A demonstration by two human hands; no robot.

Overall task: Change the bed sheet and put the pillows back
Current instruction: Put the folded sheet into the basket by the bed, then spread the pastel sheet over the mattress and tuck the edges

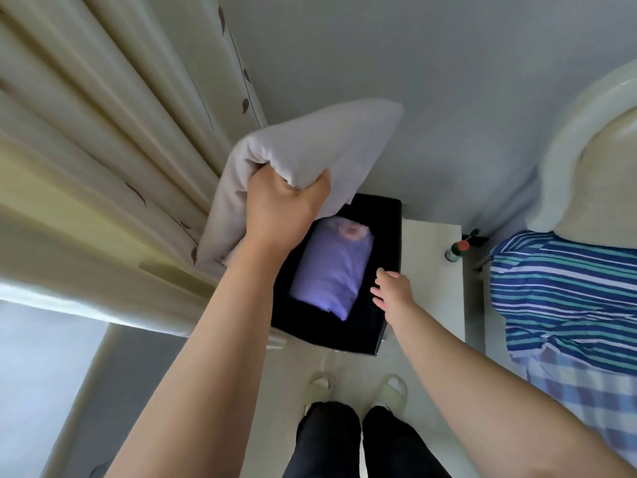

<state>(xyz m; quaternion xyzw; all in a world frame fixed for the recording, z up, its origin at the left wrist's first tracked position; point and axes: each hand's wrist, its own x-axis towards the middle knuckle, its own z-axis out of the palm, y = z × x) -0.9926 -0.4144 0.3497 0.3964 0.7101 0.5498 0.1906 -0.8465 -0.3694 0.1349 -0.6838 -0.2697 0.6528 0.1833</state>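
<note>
up in the air, the pale grey-beige pillow [310, 150] is the main thing: soft and plump, its cover plain and a little creased, one corner pointing up toward the grey wall [431, 81] and a loose flap of fabric hanging down on the curtain side. it is lifted clear above the black box [389, 232], partly hiding the box's far left corner. the left hand [282, 205] grips the pillow's lower edge, fingers curled into the fabric with the thumb wrapped over the front, bunching it. the right hand [391, 288] holds nothing; its fingers are loosely spread and slightly bent, hovering at the right rim of the box, and whether it touches the rim cannot be told.

inside the open box lies a folded lilac cloth [331, 270], smooth, with a blurred pinkish patch at its far end. the box stands on a pale floor [431, 270] between the cream curtain [103, 150], printed with small brown leaves, and the bed. on the bed at right lies a blue, teal and white striped sheet [565, 291], rumpled, with a paler checked fabric [586, 398] nearer the person and a cream headboard [593, 160] behind. a green bottle with a red cap [456, 251] stands near the bed's corner. below, dark trousers [362, 439] and light slippers [391, 388] show.
</note>
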